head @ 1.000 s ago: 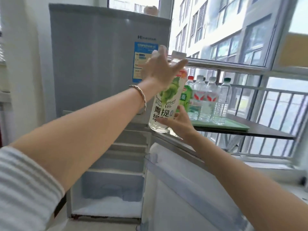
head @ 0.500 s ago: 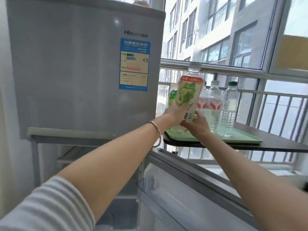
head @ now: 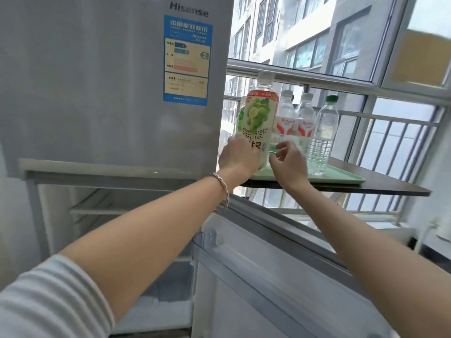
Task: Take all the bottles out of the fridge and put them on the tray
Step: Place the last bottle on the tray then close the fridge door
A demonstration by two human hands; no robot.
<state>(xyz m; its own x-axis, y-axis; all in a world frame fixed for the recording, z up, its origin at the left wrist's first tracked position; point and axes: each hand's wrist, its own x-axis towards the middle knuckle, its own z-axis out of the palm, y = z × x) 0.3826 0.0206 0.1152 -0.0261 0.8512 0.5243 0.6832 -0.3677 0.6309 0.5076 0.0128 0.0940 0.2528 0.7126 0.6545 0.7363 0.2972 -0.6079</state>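
Two hands at tray point(head: 341, 175): left hand point(head: 238, 156) wraps grape tea bottle point(head: 258, 123); right hand point(head: 289, 162) loosely curled, empty; label partly hidden.

The upper fridge door point(head: 109, 81) carries the brand "Hisense" in raised grey letters near its top right corner. Just below that sits a blue-bordered energy label point(head: 186, 60) with a Chinese heading and a green badge reading "2"; its smaller lines are too blurred to read. On the green tray point(head: 341, 175), at its left end, the tall green grape tea bottle point(head: 259, 123) reads "Green Grape Green Tea" across its label, with large Chinese characters beneath, partly covered by a hand. Behind it, two water bottles point(head: 296, 120) wear red-and-white labels reading "Wahaha".
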